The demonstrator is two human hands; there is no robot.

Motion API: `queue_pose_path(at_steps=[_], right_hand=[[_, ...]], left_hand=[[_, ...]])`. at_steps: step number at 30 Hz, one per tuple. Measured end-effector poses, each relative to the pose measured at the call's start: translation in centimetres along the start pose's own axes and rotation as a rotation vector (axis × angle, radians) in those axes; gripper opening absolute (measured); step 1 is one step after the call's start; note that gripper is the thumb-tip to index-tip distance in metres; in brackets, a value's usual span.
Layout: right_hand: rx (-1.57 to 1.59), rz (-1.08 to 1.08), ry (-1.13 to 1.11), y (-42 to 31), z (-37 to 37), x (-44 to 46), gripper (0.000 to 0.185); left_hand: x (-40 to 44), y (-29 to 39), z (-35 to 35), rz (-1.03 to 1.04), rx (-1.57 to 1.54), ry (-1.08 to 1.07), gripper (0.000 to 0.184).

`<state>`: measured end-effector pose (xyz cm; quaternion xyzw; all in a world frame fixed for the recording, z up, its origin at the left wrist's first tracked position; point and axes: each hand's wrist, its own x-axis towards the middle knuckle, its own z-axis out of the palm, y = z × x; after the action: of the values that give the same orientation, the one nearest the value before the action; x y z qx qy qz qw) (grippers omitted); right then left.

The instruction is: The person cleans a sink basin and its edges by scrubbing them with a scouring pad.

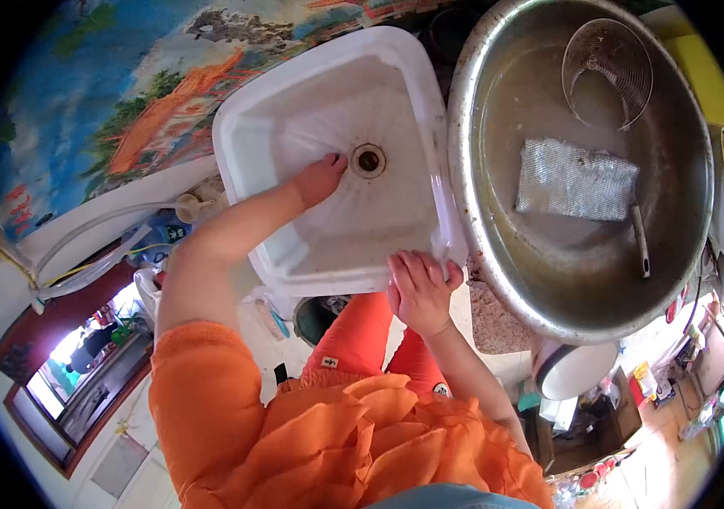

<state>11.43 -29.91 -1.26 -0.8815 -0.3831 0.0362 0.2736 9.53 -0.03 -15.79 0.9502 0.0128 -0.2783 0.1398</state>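
A white square sink [319, 76] with a round drain [368, 160] lies in front of me, its bowl stained. Inside it, my left hand [320, 181] reaches down just left of the drain, fingers curled together around something too small to make out. Over the sink's near right rim bends my right hand [422, 289], its fingers wrapped on the edge. Beside the sink on the right stands a large metal basin [498, 254] with murky water, a round wire strainer [606, 72] and a silvery mesh piece [577, 180] with a handle next to it.
A painted mural [150, 93] covers the wall behind the sink. A pale hose [99, 218] runs along the left. Below the metal basin are a round white-bottomed pot [577, 371] and a cluttered box [587, 433]. A dark bucket [315, 320] stands under the sink.
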Motion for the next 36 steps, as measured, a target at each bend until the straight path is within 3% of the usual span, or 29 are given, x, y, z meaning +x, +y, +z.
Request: queue_pose_path(at_steps=[3, 6, 9, 10, 13, 14, 17, 23, 24, 27, 30, 33, 34, 36], right_hand=[[0.003, 0.023, 0.005, -0.2, 0.0, -0.1, 0.031], [-0.007, 0.013, 0.014, 0.0, 0.1, 0.2, 0.032], [-0.01, 0.03, -0.003, -0.4, 0.2, -0.4, 0.032], [-0.014, 0.029, 0.007, -0.2, 0.3, -0.1, 0.032], [-0.011, 0.023, 0.019, -0.1, 0.4, -0.2, 0.032], [-0.011, 0.016, 0.021, 0.0, 0.5, 0.0, 0.032], [-0.01, 0.018, 0.012, -0.2, 0.4, -0.4, 0.033], [-0.025, 0.002, 0.029, 0.1, 0.6, -0.2, 0.033], [-0.029, 0.006, 0.023, 0.0, 0.7, -0.5, 0.033], [-0.043, -0.007, 0.021, 0.1, 0.8, -0.3, 0.033], [-0.061, -0.024, -0.002, 0.2, 0.1, -0.7, 0.033], [-0.029, -0.015, 0.019, 0.1, 0.3, -0.4, 0.032], [-0.016, -0.003, 0.037, 0.1, 0.5, -0.2, 0.032], [-0.019, 0.006, 0.042, 0.0, 0.6, 0.0, 0.032]], left_hand=[[0.4, -2.3, 1.1, 0.3, 0.153, -0.112, 0.022], [5.3, -2.1, -3.4, 0.242, 0.053, -0.109, 0.023], [4.0, 0.6, -2.5, -0.091, -0.069, -0.062, 0.021], [2.3, 1.1, -1.1, 0.052, -0.16, 0.023, 0.023], [3.2, 0.2, -1.4, 0.175, 0.032, -0.093, 0.023], [5.0, -0.3, -2.3, 0.081, -0.084, -0.024, 0.025], [4.9, -1.0, -0.9, 0.106, -0.089, -0.015, 0.024], [2.5, -2.5, -6.7, 0.014, 0.142, -0.297, 0.025], [3.0, -4.6, -5.4, 0.422, 0.299, -0.263, 0.023], [6.0, -0.6, -4.4, 0.276, 0.045, -0.175, 0.023], [5.8, -3.1, -0.7, 0.335, 0.022, -0.032, 0.018], [2.1, -2.4, -5.7, 0.161, 0.303, -0.27, 0.023], [1.5, -3.0, -5.4, 0.203, 0.347, -0.212, 0.02], [1.6, -0.6, -1.7, 0.076, 0.352, -0.11, 0.019]])
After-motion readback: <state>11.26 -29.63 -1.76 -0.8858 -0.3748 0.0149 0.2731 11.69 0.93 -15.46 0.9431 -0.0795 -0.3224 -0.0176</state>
